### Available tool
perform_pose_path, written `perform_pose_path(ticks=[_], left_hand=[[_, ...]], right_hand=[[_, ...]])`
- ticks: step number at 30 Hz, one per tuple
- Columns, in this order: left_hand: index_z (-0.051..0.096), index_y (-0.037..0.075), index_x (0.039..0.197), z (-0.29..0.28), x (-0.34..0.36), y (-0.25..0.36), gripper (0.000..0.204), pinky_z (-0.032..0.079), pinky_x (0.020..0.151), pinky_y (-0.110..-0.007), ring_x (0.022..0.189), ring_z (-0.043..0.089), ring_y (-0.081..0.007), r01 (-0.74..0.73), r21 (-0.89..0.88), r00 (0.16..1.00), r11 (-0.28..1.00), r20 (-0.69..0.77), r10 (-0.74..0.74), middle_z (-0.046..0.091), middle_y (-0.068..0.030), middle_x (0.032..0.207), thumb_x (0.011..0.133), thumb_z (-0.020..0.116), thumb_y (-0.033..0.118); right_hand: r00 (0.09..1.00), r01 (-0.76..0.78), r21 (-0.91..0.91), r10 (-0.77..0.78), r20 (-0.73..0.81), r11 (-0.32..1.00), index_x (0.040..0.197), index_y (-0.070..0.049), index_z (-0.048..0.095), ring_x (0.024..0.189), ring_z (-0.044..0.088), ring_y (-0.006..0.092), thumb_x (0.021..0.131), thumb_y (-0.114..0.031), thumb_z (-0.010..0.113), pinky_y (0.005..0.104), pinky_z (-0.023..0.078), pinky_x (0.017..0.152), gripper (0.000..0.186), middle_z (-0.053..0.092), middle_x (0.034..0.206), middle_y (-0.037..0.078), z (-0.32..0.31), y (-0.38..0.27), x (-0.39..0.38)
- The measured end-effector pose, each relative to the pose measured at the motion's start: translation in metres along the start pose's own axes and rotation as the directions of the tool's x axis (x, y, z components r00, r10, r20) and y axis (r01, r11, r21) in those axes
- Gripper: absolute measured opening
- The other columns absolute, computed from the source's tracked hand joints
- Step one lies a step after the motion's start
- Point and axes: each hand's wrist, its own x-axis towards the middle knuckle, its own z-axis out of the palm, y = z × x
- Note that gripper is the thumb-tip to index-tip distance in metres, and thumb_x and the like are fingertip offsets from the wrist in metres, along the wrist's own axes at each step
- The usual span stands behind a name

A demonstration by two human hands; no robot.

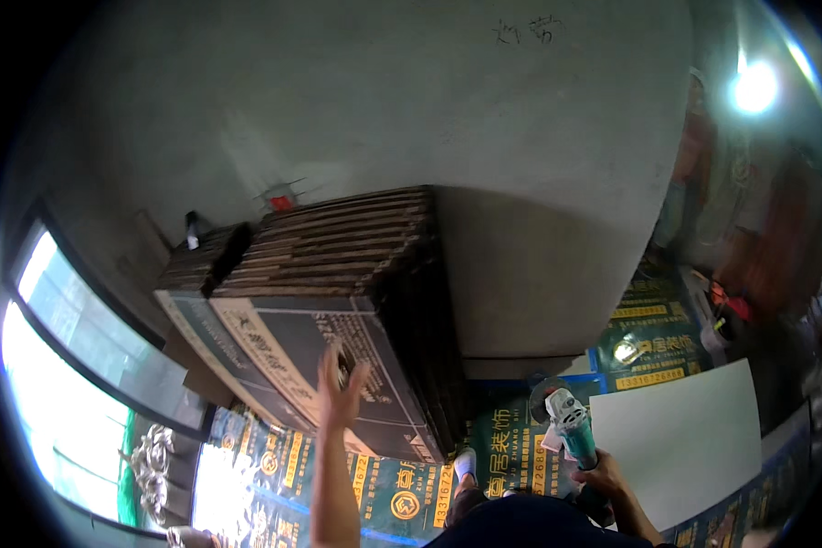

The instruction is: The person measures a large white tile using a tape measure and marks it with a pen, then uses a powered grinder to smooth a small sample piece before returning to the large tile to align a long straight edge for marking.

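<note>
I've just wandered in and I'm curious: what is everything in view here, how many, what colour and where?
Wall: one main stretch, grey, behind everything
Window: one, dark frame, far left
Lamp: one, glowing white, upper right
Flat cartons: two groups, too blurred to count singly, grey and beige faces, upright by the wall
Printed floor covering: green and yellow, over the floor
Flat sheet: one, white, on the floor at right
Angle grinder: one, teal and pale grey, in the right hand
Shoe: one clear, pale, bottom centre
Left hand: one, bare, before the cartons; grip unclear
Right hand: one, bare, around the grinder
</note>
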Motion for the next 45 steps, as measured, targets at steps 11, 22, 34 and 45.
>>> perform_pose_path(ticks=[11, 22, 34, 45], left_hand=[[0.041, 0.007, 0.150, 0.122, 0.366, 0.024, 0.074, 0.037, 0.112, -0.051, 0.138, 0.041, -0.0377, -0.334, 0.762, 0.943, 0.555, 0.278, 0.185, 0.042, -0.0206, 0.152, 0.095, 0.058, 0.053], [0.023, 0.016, 0.159, 0.175, 0.478, -0.084, 0.074, 0.012, 0.122, -0.052, 0.151, 0.018, -0.0368, -0.469, 0.684, 0.829, 0.559, 0.560, 0.011, 0.022, -0.0164, 0.163, 0.102, 0.026, 0.063], [0.030, 0.008, 0.156, 0.162, 0.470, -0.057, 0.074, 0.021, 0.120, -0.050, 0.146, 0.028, -0.0406, -0.499, 0.774, 0.861, 0.389, 0.494, 0.120, 0.028, -0.0199, 0.160, 0.103, 0.032, 0.060], [0.053, 0.000, 0.135, 0.196, 0.020, 0.060, 0.047, 0.045, 0.103, -0.035, 0.121, 0.057, -0.0251, -0.249, -0.267, 0.217, 0.931, 0.922, 0.322, 0.058, -0.0125, 0.131, 0.092, 0.067, 0.011]], right_hand=[[0.869, -0.257, 0.190, 0.312, -0.383, 0.948, 0.118, -0.002, 0.063, 0.091, 0.065, 0.0222, 0.069, -0.012, 0.082, 0.0357, 0.050, 0.086, 0.053, 0.069, 0.097, 0.010, 0.064, -0.058, -0.040], [0.641, -0.548, 0.402, 0.677, -0.361, 0.733, 0.132, -0.014, 0.060, 0.102, 0.068, 0.0348, 0.069, -0.026, 0.079, 0.0412, 0.052, 0.089, 0.067, 0.071, 0.109, 0.021, 0.182, -0.025, -0.082], [0.709, -0.526, 0.399, 0.646, -0.283, 0.751, 0.135, -0.014, 0.055, 0.106, 0.065, 0.0394, 0.071, -0.024, 0.075, 0.0429, 0.051, 0.090, 0.068, 0.069, 0.113, 0.023, 0.197, -0.015, -0.090], [0.753, -0.432, 0.382, 0.560, -0.345, 0.817, 0.136, -0.017, 0.054, 0.102, 0.065, 0.0404, 0.076, -0.022, 0.070, 0.0486, 0.051, 0.089, 0.062, 0.069, 0.107, 0.023, 0.192, -0.012, -0.124]])
